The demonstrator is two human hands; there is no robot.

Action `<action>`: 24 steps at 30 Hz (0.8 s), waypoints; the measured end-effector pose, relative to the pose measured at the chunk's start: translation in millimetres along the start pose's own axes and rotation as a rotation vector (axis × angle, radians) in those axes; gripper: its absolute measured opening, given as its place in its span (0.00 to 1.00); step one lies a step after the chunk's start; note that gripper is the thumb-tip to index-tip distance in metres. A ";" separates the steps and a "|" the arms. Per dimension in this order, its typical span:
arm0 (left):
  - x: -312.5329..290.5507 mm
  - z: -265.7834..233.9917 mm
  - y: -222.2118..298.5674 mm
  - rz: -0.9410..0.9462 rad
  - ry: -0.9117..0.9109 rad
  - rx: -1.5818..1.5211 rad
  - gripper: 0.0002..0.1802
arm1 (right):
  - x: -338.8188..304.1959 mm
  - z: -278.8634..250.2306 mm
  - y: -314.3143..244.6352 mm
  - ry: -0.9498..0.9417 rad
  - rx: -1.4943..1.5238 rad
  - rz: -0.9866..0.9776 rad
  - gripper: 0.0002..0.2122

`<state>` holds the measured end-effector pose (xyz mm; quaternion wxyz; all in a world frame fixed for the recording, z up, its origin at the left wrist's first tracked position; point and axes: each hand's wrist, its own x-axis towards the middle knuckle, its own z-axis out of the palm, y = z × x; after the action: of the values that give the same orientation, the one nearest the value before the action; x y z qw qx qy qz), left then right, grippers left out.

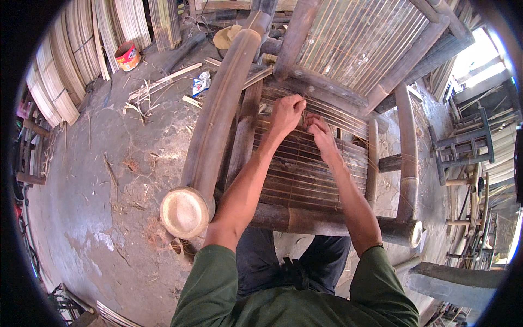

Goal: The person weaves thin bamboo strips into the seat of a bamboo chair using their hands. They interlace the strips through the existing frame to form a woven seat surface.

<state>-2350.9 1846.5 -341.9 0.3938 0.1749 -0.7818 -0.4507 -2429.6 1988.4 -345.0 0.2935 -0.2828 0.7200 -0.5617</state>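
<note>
A dark bamboo chair (pixel 290 219) stands in front of me, its seat of thin bamboo slats (pixel 297 182) between thick round poles. Over the far part of the seat, my left hand (pixel 287 113) is closed, thumb and fingers pinched together. My right hand (pixel 321 133) is just to its right and slightly nearer, its fingertips also pinched. A thin brown strand shows between the fingertips of both hands; its ends are hard to make out. Crossing the slats towards me runs a thin brown binding line (pixel 293 177). The slatted backrest (pixel 357 41) rises beyond my hands.
The thick left armrest pole (pixel 218 117) ends near my left forearm. On the floor to the left lie bamboo scraps (pixel 143 101), a blue and white wrapper (pixel 201 83) and a red and yellow tin (pixel 127 56). Bundled bamboo strips (pixel 57 82) lean behind; other bamboo frames (pixel 463 143) stand right.
</note>
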 end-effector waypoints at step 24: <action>-23.6 -19.5 107.4 0.100 -0.231 -0.379 0.11 | -229.4 -55.9 -50.5 0.105 -0.046 0.014 0.16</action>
<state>-2312.3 1907.5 -256.7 0.3490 0.0061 -0.7307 -0.5867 -2313.8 2182.8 -260.7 0.2528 -0.2546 0.7490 -0.5571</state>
